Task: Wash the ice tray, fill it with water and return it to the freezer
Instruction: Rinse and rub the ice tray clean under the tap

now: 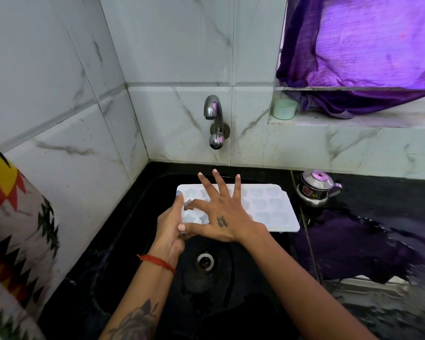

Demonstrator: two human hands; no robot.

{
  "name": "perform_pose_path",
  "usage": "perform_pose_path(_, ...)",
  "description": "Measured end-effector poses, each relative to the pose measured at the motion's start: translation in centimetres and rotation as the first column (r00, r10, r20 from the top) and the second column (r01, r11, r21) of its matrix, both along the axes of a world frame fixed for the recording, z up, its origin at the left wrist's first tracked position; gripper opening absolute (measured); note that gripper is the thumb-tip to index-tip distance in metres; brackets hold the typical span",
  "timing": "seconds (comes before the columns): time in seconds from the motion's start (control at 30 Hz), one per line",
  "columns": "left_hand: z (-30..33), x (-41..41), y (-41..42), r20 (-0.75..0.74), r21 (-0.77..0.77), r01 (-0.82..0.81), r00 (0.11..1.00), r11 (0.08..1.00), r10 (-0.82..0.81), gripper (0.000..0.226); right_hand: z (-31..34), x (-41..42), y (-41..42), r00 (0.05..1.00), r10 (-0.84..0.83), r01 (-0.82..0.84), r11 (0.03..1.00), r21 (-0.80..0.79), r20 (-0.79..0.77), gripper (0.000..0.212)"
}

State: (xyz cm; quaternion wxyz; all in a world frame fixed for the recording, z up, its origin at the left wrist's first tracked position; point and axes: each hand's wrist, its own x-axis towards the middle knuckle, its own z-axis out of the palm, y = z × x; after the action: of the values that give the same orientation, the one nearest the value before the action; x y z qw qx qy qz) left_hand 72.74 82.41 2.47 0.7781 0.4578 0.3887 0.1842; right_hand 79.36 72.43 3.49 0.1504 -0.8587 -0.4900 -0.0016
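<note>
The white ice tray [268, 204] lies over the black sink [133, 241], below the wall tap [214, 119] (no water running); the left hand [169, 227] grips its left end; the right hand [221, 217] rests on its cavities, fingers spread wide; a steel kettle [315, 187] stands on the worktop [378, 241] just right.

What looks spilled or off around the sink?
Water is pooled across the black counter right of the sink, near the steel pot. The tap shows no visible stream. Ice tray looks intact.
</note>
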Motion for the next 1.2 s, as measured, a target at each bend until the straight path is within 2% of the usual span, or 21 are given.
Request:
perform_pose_path(0.2, 0.1, -0.1, -0.1, 0.003, 0.004, -0.005, 1.0, 1.0, 0.005, 0.036, 0.1, 0.2, 0.0, 0.998, 0.004, -0.004, 1.0, -0.002, -0.065, 0.086)
perform_pose_path(0.47, 0.0, -0.1, -0.1, -0.003, 0.01, -0.018, 1.0, 1.0, 0.018, 0.038, 0.0, -0.1, -0.1, 0.999, 0.003, -0.004, 1.0, 0.02, 0.041, 0.08)
perform_pose_path(0.8, 0.0, -0.3, 0.7, 0.024, 0.048, -0.057, 0.998, 0.997, 0.056, 0.03, -0.3, 1.0, -2.3, 0.998, -0.068, 0.065, 0.991, 0.117, 0.018, 0.074)
perform_pose_path(1.0, 0.2, -0.4, 1.4, 0.025, 0.073, -0.09, 0.996, 0.993, 0.089, 0.029, -1.0, 2.2, -5.3, 0.978, -0.208, 0.196, 0.948, 0.252, 0.023, 0.071)
perform_pose_path(1.2, 0.4, -0.7, 2.3, 0.017, 0.074, -0.109, 0.994, 0.991, 0.108, 0.03, -3.0, 3.0, -7.8, 0.938, -0.345, 0.295, 0.836, 0.463, 0.025, 0.054)
